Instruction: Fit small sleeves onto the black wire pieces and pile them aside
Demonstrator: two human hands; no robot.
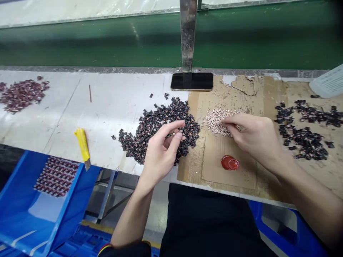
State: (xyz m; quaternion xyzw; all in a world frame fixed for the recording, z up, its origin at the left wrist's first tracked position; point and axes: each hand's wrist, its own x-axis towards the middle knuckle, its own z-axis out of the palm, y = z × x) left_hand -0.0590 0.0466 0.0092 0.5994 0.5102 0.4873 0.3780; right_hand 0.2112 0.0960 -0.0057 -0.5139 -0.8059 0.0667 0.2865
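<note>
Two bare hands over the bench in the head view, both reaching in from the near edge. Left hand (163,148) is up over the big pile of black parts (166,125), palm turned inward, fingers curled toward the thumb in a loose C; can't tell if anything's pinched in there. Right hand (250,134) comes in from the right, wrist angled, fingers pointing left and down with thumb and fingertips pressed together at the little pale pellets (218,121); whatever's between them is too small to make out. That pellet heap sits on the cardboard (211,157), just right of the black pile, with a red blob (229,162) nearer the person.
</note>
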